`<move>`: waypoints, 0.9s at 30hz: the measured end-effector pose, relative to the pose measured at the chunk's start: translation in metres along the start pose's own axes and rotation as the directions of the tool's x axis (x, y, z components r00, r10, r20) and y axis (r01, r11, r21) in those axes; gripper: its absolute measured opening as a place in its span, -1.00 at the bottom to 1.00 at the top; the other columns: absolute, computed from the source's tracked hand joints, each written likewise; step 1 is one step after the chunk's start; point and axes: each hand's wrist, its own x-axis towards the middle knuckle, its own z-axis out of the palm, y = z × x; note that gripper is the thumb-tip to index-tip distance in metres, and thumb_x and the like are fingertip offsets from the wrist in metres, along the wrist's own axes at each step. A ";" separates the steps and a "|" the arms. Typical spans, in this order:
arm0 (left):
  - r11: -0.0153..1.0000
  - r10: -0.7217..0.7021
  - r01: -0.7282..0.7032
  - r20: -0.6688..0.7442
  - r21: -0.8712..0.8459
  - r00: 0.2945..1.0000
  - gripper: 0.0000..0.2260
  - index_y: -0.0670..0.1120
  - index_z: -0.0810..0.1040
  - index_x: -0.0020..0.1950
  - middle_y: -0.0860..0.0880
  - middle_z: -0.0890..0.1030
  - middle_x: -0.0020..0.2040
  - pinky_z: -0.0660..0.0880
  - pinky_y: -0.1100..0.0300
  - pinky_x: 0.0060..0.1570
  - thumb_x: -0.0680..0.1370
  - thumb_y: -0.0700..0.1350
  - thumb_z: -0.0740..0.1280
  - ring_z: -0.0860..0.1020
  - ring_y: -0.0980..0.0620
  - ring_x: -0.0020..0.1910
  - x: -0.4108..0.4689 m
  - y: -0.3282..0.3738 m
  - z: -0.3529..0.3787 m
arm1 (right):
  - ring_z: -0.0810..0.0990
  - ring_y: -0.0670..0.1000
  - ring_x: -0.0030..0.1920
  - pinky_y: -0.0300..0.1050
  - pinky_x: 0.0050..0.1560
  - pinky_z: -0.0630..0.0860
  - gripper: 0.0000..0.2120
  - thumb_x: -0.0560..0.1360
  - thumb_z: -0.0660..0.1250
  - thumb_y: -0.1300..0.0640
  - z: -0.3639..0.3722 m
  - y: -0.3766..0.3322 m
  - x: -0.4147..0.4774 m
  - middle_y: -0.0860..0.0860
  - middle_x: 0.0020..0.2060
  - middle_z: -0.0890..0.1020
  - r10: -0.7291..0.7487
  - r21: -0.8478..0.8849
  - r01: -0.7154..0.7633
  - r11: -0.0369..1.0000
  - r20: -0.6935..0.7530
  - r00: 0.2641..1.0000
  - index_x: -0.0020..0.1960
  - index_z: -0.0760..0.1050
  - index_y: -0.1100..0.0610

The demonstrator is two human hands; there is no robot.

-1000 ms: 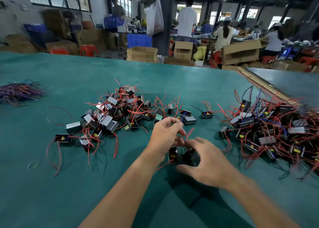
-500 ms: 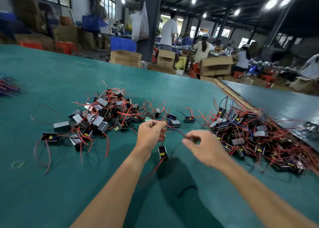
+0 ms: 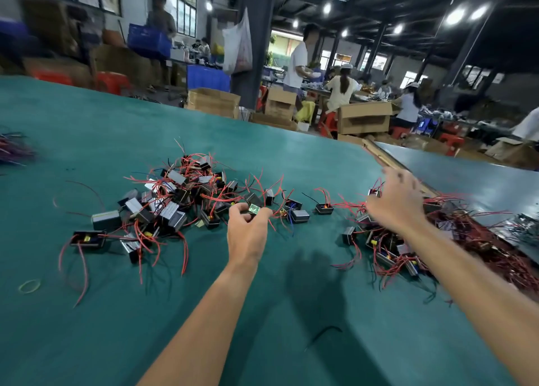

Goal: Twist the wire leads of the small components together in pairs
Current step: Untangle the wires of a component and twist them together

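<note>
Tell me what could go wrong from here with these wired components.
The left hand pinches a green-topped component among crossing red leads; lifting it may drag others along.
The right hand hovers spread over the tangled right pile; grabbing there may snag several leads at once.

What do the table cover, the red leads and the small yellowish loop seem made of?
Table cover: matte green, no glare, perhaps felt or rubber mat. Red leads: smooth plastic-insulated wire, holding springy curves. Yellowish loop: thin, limp, likely a rubber band.
</note>
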 end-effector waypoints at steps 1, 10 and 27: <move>1.000 0.007 -0.006 -0.021 0.012 1.000 -0.53 -0.03 0.41 0.23 -0.06 0.58 -0.03 0.55 -0.07 0.08 0.37 0.05 0.38 0.54 -0.01 -0.09 0.001 -0.001 0.000 | 0.27 0.22 0.37 0.09 0.41 0.21 -0.48 0.42 0.31 0.17 0.012 -0.008 -0.011 0.22 0.31 0.37 -0.098 0.004 0.098 0.995 -0.006 0.995 0.37 0.33 0.20; 0.981 -0.027 0.041 -0.076 0.189 0.997 -0.66 -0.03 0.34 0.30 0.01 0.46 0.16 0.42 0.07 0.09 0.53 -0.17 0.25 0.49 -0.04 0.08 0.014 -0.018 0.004 | 0.40 0.14 0.34 -0.08 0.35 0.31 -0.56 0.47 0.26 0.25 0.085 -0.078 -0.043 0.14 0.30 0.46 -0.414 0.290 0.325 0.900 0.339 0.844 0.35 0.39 0.19; 0.963 0.015 -0.015 -0.001 0.270 1.000 -0.80 0.04 0.38 0.08 0.13 0.57 -0.18 0.58 -0.06 -0.01 0.50 -0.18 0.22 0.61 -0.05 -0.05 0.013 -0.024 0.011 | 0.21 0.24 0.46 0.17 0.41 0.27 -0.45 0.50 0.23 -0.01 0.134 -0.089 0.003 0.14 0.49 0.23 -0.331 0.038 0.350 0.936 0.433 0.838 0.48 0.26 -0.08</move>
